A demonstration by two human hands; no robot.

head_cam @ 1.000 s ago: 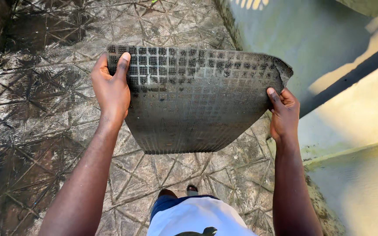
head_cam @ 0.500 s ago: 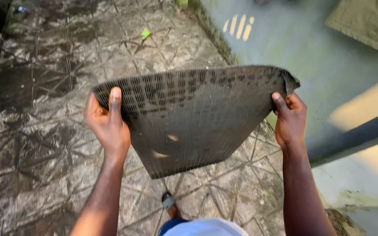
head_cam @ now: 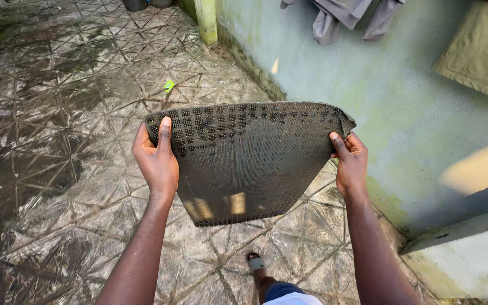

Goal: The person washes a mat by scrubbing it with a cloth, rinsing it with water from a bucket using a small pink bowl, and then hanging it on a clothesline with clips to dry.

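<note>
A dark rubber mat (head_cam: 244, 155) with a grid of small studs hangs in front of me, held by its top corners above the wet patterned floor. My left hand (head_cam: 156, 158) grips the mat's upper left corner with the thumb on its face. My right hand (head_cam: 348, 161) holds the upper right corner, where the edge curls over. Patches of sunlight fall on the mat's lower part. One sandalled foot (head_cam: 255, 262) shows below it.
A pale green wall (head_cam: 368, 85) runs along the right, with a ledge (head_cam: 464, 229) at lower right. Grey cloth (head_cam: 345, 17) and an olive cloth (head_cam: 478, 48) hang on the wall. A green post (head_cam: 206, 21) stands at the back. Small litter (head_cam: 169, 86) lies on the floor.
My view has lifted and moved forward along the wall, bringing the hanging cloths and the post into sight. Both hands keep their hold on the mat, now slightly closer together.
</note>
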